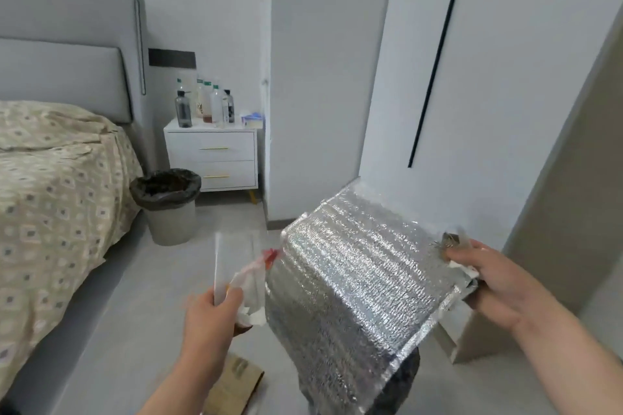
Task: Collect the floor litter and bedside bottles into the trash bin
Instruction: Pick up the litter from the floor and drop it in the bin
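Standing on the floor beside the bed point(50, 178), the trash bin point(172, 226) is well apart from both hands, and the bottles point(183, 109) sit upright on the white nightstand point(210, 145) behind it, untouched. The left hand point(209, 317) curls round a flat white sheet point(218, 266) and crumpled wrappers point(251, 283); a cardboard piece point(236, 384) lies on the floor below. A big silver foil bag point(350, 286) hangs from the right hand point(495, 283), which pinches its edge with some scraps. Carrying both loads over, I would crush the bag first, since it looks wider than the bin's mouth
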Available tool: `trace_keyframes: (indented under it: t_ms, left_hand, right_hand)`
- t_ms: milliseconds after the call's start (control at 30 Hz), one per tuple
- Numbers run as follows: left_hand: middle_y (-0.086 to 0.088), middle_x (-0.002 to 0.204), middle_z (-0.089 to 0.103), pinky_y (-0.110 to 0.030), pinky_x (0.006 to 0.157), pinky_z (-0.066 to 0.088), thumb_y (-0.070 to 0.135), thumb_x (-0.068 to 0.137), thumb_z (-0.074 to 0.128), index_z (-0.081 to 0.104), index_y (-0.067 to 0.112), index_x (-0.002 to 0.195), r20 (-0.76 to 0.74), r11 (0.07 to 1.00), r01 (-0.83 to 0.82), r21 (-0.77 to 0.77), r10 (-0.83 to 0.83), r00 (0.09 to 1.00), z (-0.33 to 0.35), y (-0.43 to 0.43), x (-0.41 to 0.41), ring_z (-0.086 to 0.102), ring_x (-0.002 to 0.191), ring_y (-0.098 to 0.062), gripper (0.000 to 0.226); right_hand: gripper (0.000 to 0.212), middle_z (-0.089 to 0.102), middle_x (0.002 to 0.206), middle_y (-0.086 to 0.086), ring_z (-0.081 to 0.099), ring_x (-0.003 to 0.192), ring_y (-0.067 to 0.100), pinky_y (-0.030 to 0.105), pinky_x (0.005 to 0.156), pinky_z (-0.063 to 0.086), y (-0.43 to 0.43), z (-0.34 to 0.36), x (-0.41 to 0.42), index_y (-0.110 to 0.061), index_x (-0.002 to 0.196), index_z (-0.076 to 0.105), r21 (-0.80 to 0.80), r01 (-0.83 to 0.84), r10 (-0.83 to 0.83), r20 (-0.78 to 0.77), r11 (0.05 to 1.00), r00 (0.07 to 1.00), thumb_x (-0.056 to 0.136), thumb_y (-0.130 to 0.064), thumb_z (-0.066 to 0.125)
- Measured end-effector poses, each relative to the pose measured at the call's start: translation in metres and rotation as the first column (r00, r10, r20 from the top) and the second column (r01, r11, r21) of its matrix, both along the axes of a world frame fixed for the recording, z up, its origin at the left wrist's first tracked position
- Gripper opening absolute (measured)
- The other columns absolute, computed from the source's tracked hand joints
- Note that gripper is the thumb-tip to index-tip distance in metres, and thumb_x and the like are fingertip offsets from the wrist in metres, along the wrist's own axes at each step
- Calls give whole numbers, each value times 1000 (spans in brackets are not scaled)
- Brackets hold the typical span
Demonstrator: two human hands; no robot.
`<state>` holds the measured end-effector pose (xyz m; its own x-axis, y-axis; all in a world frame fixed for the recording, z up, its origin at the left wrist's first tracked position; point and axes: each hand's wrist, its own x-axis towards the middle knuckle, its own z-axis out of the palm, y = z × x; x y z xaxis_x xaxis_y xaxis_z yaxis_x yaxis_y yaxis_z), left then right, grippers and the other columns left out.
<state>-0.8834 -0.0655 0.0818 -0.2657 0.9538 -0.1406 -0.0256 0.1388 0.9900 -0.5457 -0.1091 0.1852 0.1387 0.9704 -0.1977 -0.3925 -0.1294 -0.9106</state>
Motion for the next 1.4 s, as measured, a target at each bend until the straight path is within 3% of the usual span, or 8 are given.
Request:
trace_keyframes:
  t_ms: [167, 467, 667, 767, 833, 933, 1100, 1400]
  left_hand:
    - [-20, 84, 65, -34, 54, 59, 10, 83, 61, 64, -2, 90, 56, 987, 78, -138, -71, 996, -38, 17, 66, 63, 71, -31, 15]
    - [-18, 68, 67, -52, 51, 58, 16, 78, 64, 71, 7, 69, -64, 913, 256, -317, -290, 955, -121, 49, 157, 64, 57, -34, 14]
    - [5, 110, 58, -40, 86, 54, 40, 87, 59, 52, 9, 123, -219, 840, 404, -363, -498, 839, -118, 49, 171, 59, 93, -16, 48]
    - [1, 146, 43, -27, 105, 36, 49, 85, 56, 37, 15, 144, -621, 860, 448, -246, -495, 608, -120, 51, 149, 45, 130, -15, 71]
    - [1, 156, 26, -27, 112, 27, 58, 81, 54, 25, 18, 149, -772, 830, 485, -274, -491, 404, -126, 52, 127, 28, 141, -14, 85]
    - [-1, 161, -4, -31, 118, 13, 75, 66, 57, -2, 12, 152, -717, 685, 530, -501, -671, 189, -140, 51, 104, -2, 148, -17, 122]
    - [-3, 161, -9, -34, 121, 6, 97, 34, 37, -9, 8, 151, -641, 639, 542, -546, -735, 220, -156, 50, 96, -7, 148, -18, 154]
    - [-4, 161, -13, -35, 121, 9, 71, 71, 57, -10, 10, 151, -676, 660, 486, -573, -715, 175, -172, 52, 99, -7, 148, -19, 121]
  right_hand:
    - [48, 73, 74, 9, 72, 63, 16, 30, 57, 60, -15, 6, 63, -9, 77, 74, 133, 151, -145, -52, 979, 988, 32, -11, 89]
    - [99, 70, 95, 11, 70, 81, 18, 35, 86, 51, 0, -26, 112, -5, 106, 65, 170, 219, -204, -102, 961, 974, 12, -16, 95]
    - [96, 71, 89, 13, 71, 73, 21, 35, 72, 58, 15, -33, 106, -3, 100, 67, 134, 187, -178, -75, 973, 981, 10, -17, 95]
    - [90, 69, 95, 14, 70, 77, 22, 35, 75, 57, 21, -34, 98, -3, 109, 64, 141, 185, -170, -111, 973, 979, 25, -13, 94]
    - [27, 71, 85, 11, 71, 69, 18, 30, 68, 59, 23, -30, 86, -8, 88, 73, 177, 143, -118, -144, 974, 982, 62, -3, 76]
    - [41, 72, 76, 6, 71, 64, 14, 26, 62, 59, 31, -28, 74, -15, 66, 77, 218, 99, -68, -147, 971, 987, 84, 6, 47]
    - [47, 73, 75, 5, 71, 65, 13, 26, 58, 59, 49, -26, 44, -13, 67, 78, 205, 33, -9, -114, 978, 993, 89, 8, 41]
    - [29, 61, 92, 15, 58, 65, 20, 30, 57, 48, 96, -168, 16, -4, 110, 59, -275, 34, 12, 162, 961, 987, 82, 5, 60]
